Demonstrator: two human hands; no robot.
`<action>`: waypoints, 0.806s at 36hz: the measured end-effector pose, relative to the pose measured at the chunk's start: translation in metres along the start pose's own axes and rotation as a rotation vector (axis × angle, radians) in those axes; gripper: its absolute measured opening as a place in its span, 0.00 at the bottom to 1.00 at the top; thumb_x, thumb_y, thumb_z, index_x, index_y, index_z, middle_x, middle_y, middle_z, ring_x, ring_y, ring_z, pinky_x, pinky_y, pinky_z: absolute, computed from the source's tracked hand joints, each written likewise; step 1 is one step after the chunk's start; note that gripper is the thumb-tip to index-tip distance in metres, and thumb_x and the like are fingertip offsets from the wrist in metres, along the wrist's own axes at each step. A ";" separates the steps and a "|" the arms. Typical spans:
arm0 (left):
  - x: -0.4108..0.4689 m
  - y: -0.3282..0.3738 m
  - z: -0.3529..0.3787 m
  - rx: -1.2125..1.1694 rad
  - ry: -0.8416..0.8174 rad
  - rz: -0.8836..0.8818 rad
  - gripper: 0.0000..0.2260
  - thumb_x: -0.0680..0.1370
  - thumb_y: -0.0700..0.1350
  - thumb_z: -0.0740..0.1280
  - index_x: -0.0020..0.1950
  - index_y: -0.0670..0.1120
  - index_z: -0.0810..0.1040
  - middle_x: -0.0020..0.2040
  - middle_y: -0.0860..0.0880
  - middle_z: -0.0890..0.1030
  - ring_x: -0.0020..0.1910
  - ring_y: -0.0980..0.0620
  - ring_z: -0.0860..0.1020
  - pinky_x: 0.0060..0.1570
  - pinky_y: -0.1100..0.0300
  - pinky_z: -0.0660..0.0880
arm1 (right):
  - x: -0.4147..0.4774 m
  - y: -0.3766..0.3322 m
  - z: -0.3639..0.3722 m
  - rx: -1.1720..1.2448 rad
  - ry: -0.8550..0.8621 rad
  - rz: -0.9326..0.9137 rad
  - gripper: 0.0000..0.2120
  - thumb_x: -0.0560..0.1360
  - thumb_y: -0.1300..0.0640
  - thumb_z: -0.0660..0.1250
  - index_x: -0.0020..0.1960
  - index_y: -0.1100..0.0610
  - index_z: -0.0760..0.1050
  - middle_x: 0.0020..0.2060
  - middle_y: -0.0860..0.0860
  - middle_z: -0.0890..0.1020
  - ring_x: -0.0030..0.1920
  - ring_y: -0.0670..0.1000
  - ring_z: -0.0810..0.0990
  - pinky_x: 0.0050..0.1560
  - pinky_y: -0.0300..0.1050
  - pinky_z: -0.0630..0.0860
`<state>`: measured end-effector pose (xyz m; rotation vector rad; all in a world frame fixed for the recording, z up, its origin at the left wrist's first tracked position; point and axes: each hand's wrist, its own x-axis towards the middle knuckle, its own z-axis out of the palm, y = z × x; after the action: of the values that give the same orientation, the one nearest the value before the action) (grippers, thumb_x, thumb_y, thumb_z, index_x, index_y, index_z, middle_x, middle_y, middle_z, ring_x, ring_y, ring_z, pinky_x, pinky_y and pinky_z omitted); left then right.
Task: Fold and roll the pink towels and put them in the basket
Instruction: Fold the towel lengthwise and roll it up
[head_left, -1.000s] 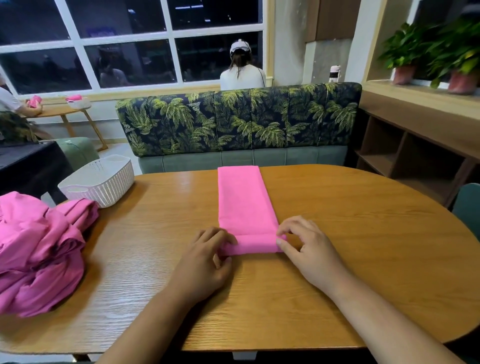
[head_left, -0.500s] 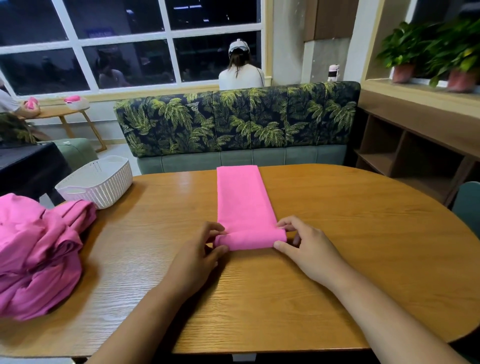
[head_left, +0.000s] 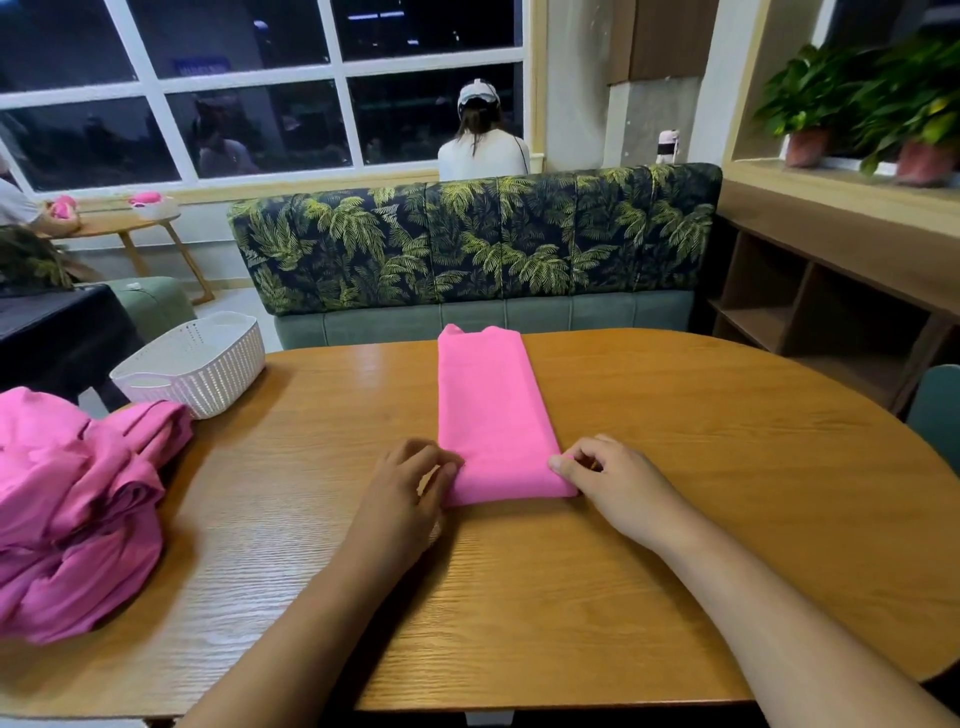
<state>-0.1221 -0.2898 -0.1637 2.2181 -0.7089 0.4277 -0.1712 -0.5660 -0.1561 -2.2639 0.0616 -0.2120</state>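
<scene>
A pink towel (head_left: 491, 410), folded into a long narrow strip, lies on the wooden table (head_left: 675, 467) and runs away from me. Its near end is turned into a small roll. My left hand (head_left: 405, 493) pinches the roll's left end and my right hand (head_left: 613, 483) pinches its right end. A heap of unfolded pink towels (head_left: 72, 509) sits at the table's left edge. The white woven basket (head_left: 197, 364) stands at the far left corner, and I see nothing in it.
A palm-print sofa (head_left: 467, 244) backs onto the table's far edge. A person (head_left: 483, 140) sits behind it, facing away. Wooden shelves (head_left: 810, 306) and potted plants (head_left: 857, 98) are on the right. A teal chair (head_left: 940, 410) is at the right edge.
Both hands have rolled the towel's near end further away from me, so the roll is thicker and the flat strip shorter. The strip's far corners have lifted slightly.
</scene>
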 end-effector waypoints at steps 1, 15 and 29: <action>0.000 0.002 0.001 0.041 0.010 0.052 0.09 0.81 0.39 0.69 0.54 0.54 0.82 0.54 0.60 0.76 0.55 0.52 0.76 0.58 0.56 0.72 | 0.003 0.000 -0.001 -0.004 -0.010 0.011 0.16 0.80 0.39 0.67 0.41 0.49 0.80 0.46 0.46 0.80 0.48 0.44 0.78 0.48 0.41 0.70; -0.004 0.003 -0.006 0.098 -0.161 0.069 0.20 0.74 0.42 0.72 0.60 0.60 0.74 0.56 0.66 0.72 0.56 0.57 0.74 0.58 0.58 0.74 | -0.005 0.007 0.006 -0.047 0.185 -0.281 0.10 0.75 0.54 0.77 0.51 0.43 0.80 0.51 0.38 0.80 0.54 0.43 0.78 0.57 0.41 0.74; 0.006 -0.003 -0.012 -0.123 -0.205 -0.187 0.14 0.82 0.46 0.70 0.64 0.59 0.74 0.58 0.65 0.80 0.54 0.66 0.80 0.51 0.72 0.74 | 0.010 0.011 0.001 -0.027 0.078 -0.075 0.15 0.73 0.41 0.76 0.57 0.34 0.76 0.54 0.34 0.81 0.43 0.44 0.76 0.44 0.40 0.73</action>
<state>-0.1167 -0.2817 -0.1547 2.2055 -0.6087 0.0617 -0.1604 -0.5736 -0.1634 -2.2866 0.0209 -0.3418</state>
